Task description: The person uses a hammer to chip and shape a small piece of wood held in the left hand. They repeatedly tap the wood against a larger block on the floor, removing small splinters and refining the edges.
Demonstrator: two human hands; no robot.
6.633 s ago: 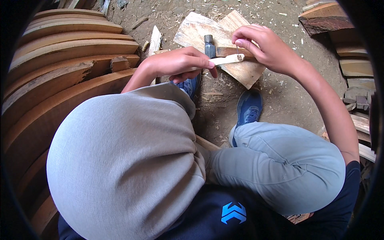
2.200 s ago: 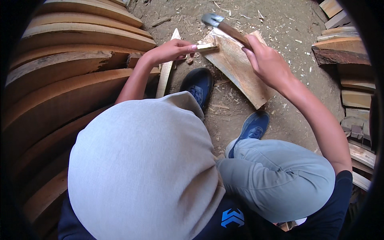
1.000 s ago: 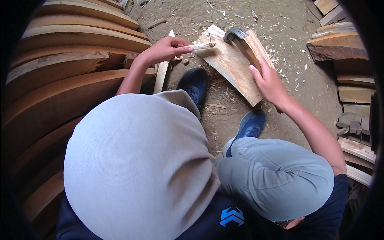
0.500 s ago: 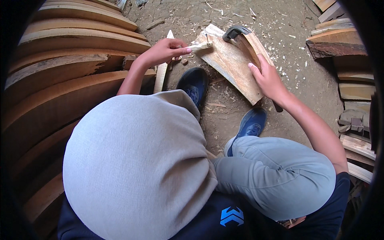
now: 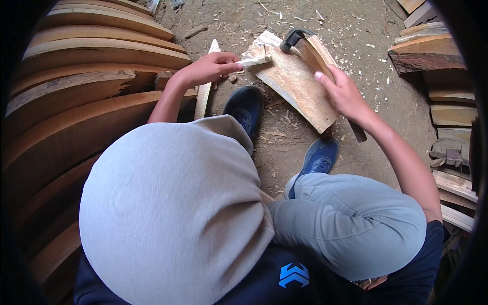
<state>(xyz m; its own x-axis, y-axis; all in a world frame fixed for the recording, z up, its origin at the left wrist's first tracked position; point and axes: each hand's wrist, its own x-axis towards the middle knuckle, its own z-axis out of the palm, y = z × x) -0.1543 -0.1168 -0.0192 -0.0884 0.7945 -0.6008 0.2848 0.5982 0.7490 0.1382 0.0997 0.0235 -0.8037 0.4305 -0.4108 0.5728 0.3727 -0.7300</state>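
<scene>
Since a couple of seconds back the hatchet (image 5: 305,43) has gone from raised in the air to lying on the wooden slab (image 5: 295,86), head at the far end, and the right hand (image 5: 343,94) now rests over its handle with fingers spread loose, not clamped on it. Left hand (image 5: 206,68) is pinched shut on a small pale wood piece (image 5: 255,61), propping its tip on the slab's near corner, I'd guess so the slab works as a chopping block, with blue shoes (image 5: 246,107) planted just below.
</scene>
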